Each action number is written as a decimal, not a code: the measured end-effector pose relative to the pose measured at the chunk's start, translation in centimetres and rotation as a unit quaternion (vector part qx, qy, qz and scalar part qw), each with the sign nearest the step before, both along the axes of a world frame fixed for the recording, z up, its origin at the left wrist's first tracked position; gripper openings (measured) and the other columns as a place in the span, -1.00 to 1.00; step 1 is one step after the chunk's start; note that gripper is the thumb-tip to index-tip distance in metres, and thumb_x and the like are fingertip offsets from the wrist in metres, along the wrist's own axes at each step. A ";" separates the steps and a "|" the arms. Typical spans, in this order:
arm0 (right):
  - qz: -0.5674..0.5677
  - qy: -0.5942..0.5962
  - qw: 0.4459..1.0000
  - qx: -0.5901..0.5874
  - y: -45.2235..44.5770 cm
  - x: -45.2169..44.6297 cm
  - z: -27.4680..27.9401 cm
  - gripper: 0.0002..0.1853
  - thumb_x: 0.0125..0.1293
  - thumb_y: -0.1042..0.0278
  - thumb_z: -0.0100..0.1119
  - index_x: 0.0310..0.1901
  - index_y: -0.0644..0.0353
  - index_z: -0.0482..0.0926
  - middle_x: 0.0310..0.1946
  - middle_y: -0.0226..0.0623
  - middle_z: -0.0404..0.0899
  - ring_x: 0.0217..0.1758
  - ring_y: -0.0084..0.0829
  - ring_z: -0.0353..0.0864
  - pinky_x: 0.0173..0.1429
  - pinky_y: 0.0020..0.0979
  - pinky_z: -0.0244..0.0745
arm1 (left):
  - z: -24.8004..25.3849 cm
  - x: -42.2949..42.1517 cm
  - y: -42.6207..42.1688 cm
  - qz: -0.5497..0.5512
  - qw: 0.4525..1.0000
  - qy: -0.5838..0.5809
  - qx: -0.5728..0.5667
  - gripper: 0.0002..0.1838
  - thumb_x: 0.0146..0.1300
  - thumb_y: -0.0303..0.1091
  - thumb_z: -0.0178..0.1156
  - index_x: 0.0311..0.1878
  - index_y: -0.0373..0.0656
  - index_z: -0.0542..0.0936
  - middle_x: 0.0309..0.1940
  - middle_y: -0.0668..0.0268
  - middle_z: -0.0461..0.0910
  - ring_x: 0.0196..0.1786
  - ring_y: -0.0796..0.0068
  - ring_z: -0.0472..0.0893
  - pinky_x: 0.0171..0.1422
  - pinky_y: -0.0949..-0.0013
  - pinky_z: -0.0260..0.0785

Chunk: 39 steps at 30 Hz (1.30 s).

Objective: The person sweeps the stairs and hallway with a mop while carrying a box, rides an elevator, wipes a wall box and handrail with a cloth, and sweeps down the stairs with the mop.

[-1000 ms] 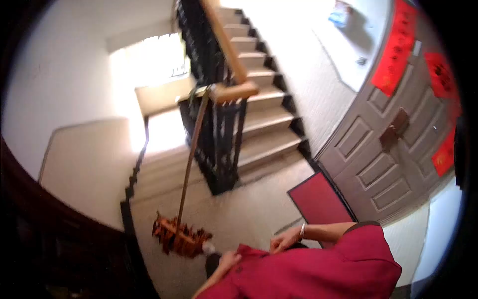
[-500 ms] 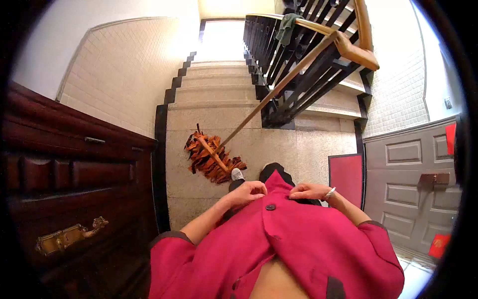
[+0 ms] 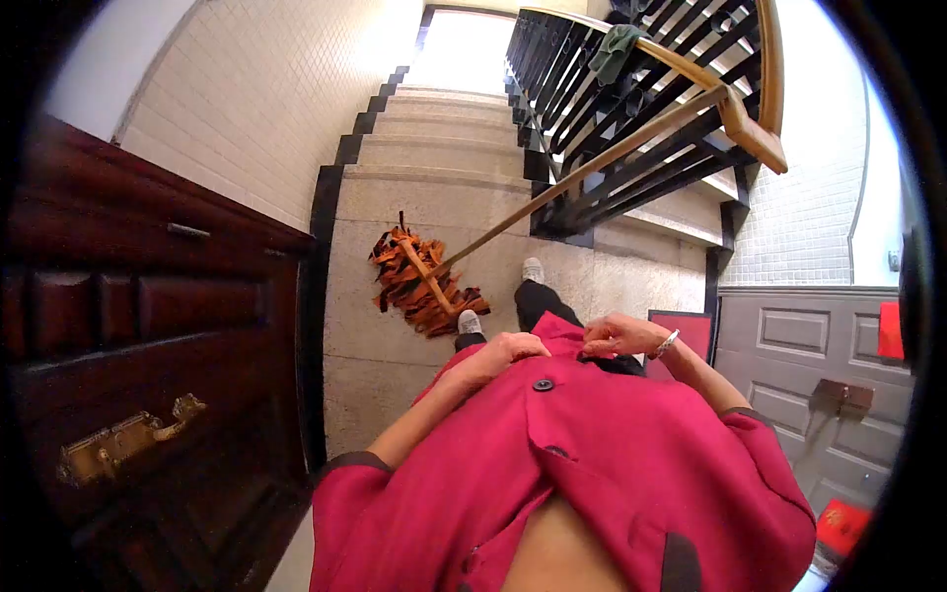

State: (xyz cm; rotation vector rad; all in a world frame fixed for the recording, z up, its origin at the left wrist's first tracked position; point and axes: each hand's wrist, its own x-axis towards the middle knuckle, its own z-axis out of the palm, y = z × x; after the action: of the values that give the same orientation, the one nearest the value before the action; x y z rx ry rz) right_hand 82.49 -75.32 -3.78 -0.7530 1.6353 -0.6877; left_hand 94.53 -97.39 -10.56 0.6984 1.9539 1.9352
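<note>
I wear a pink jacket [image 3: 631, 444] with dark buttons. At its lower front edge, my left hand [image 3: 501, 355] is closed with its fingers on the cloth. My right hand [image 3: 621, 335], with a bracelet [image 3: 666, 343] at the wrist, pinches the opposite edge a short way off. A dark button [image 3: 543, 385] sits between and just below the hands. Ahead on the floor lies a mop head of orange and black strips [image 3: 424, 281], close to my left shoe [image 3: 470, 323]. Its wooden handle [image 3: 582, 173] slants up to the railing.
Stairs [image 3: 444, 128] lead on ahead. A black railing [image 3: 651, 187] with a wooden handrail [image 3: 755, 133] carries a green cloth [image 3: 616, 54]. A dark wooden door [image 3: 148, 316] is at left, a grey door [image 3: 789, 331] at right, and a red mat [image 3: 691, 331] near it.
My right foot has come forward and its shoe now shows. The view has shifted, and my left hand has come nearer the right one. Both hands remain at the jacket's edge.
</note>
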 end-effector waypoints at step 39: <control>-0.215 0.194 0.927 -0.240 -20.9 -40.1 -2.7 -0.50 0.04 0.39 0.08 0.07 0.14 0.21 -0.29 -0.13 0.50 -0.20 -0.26 0.50 -0.09 -0.35 0.39 | -7.7 -21.2 -25.4 0.791 0.577 -0.173 -0.101 -0.62 0.11 -0.30 -0.02 -0.78 -0.08 0.17 -0.86 0.46 0.11 -0.74 0.61 0.12 -0.62 0.45 -0.01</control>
State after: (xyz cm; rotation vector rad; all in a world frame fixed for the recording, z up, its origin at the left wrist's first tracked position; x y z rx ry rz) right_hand 42.44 -96.18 -6.51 -0.9260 2.0523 -1.3568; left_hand 73.36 -122.76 -18.28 -2.0919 2.4752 1.9043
